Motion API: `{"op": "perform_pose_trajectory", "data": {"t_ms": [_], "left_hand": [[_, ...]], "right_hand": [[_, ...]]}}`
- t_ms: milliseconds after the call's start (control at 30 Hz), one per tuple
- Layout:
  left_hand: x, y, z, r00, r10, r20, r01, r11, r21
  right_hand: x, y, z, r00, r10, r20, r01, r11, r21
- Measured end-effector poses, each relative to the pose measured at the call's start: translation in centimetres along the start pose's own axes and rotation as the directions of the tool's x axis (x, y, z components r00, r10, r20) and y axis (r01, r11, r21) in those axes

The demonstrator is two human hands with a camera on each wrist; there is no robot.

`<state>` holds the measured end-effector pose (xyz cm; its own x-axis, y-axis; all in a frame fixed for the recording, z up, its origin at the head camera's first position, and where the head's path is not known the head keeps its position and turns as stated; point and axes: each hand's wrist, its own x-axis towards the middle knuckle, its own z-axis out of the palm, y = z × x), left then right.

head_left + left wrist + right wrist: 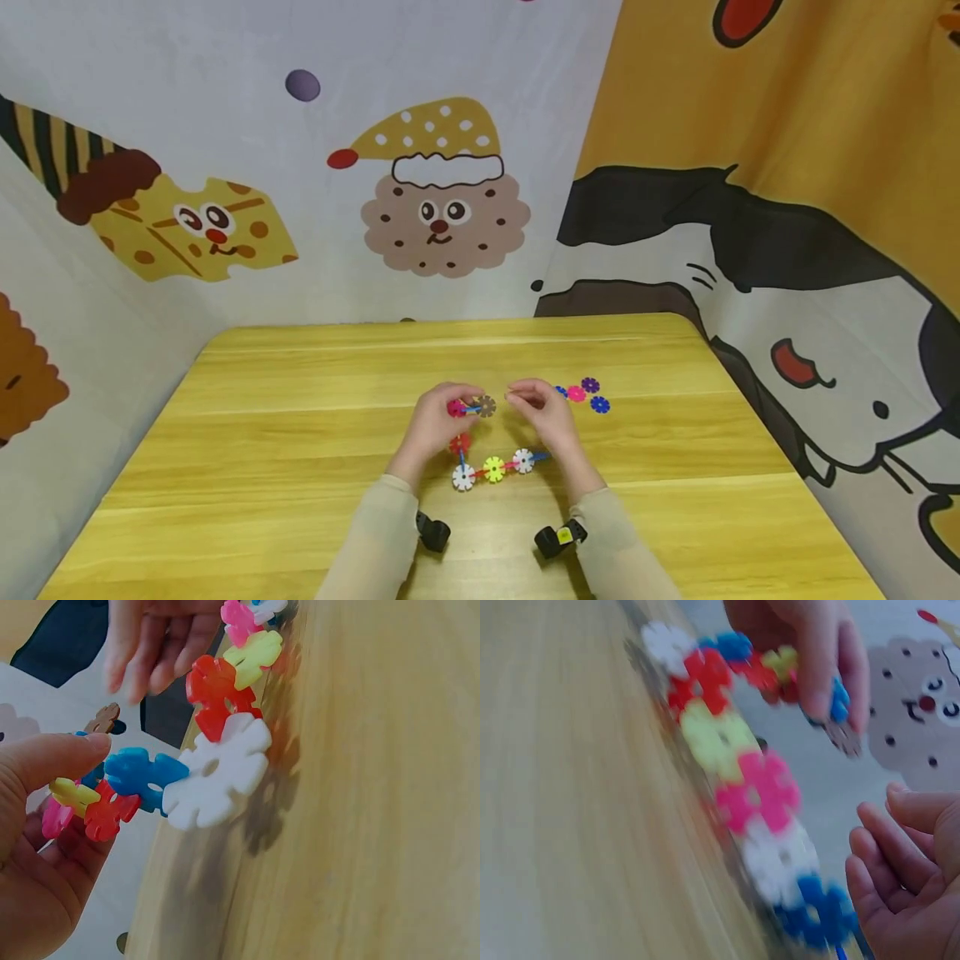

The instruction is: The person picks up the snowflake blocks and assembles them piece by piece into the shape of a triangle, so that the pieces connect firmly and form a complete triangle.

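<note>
A chain of interlocking plastic snowflake discs [493, 469] bends round in the head view, linking white, yellow, red, pink and blue pieces. My left hand [435, 421] grips its upper end, thumb across a blue disc in the left wrist view. From that grip a brown disc [486, 406] sticks out toward the other hand. Below, a white disc [217, 772] forms the corner of the chain, close over the tabletop. My right hand [547, 412] is just right of the brown disc, its fingers [885, 851] loosely bent and nothing between them.
Loose discs lie beyond the right hand: a pink one [576, 393], a purple one [590, 385] and blue ones [600, 405]. The wooden table [262, 433] meets a cartoon-printed curtain [450, 292] at the back. Black wrist cameras [432, 532] sit on both sleeves.
</note>
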<state>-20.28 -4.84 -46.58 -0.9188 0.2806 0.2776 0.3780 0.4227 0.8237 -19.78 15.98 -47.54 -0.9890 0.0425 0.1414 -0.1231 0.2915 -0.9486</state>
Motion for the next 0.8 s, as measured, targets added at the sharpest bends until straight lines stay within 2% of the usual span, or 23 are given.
{"op": "perform_pose_trajectory", "data": {"t_ms": [267,467,633,800], "left_hand": [[-0.3,0.5,0.0,1.000,-0.017,-0.004,0.017,1.000,-0.014],[-0.3,0.6,0.0,0.999,-0.033,0.002,0.033,0.999,-0.020],[-0.2,0.6,0.1,0.998,-0.056,0.014,0.056,0.998,-0.016],[0.0,0.5,0.2,0.999,-0.046,0.018,0.047,0.999,-0.003]], "right_hand": [[-0.2,2.5,-5.5,0.998,0.013,-0.060,-0.020,0.994,-0.111],[-0.9,4.1,-10.0,0.987,0.072,-0.141,-0.101,0.972,-0.211],[-1.1,4.9,-12.3,0.987,0.100,-0.125,-0.132,0.950,-0.281],[-0.7,5.6,-13.1,0.995,0.064,-0.077,-0.087,0.934,-0.347]]}}
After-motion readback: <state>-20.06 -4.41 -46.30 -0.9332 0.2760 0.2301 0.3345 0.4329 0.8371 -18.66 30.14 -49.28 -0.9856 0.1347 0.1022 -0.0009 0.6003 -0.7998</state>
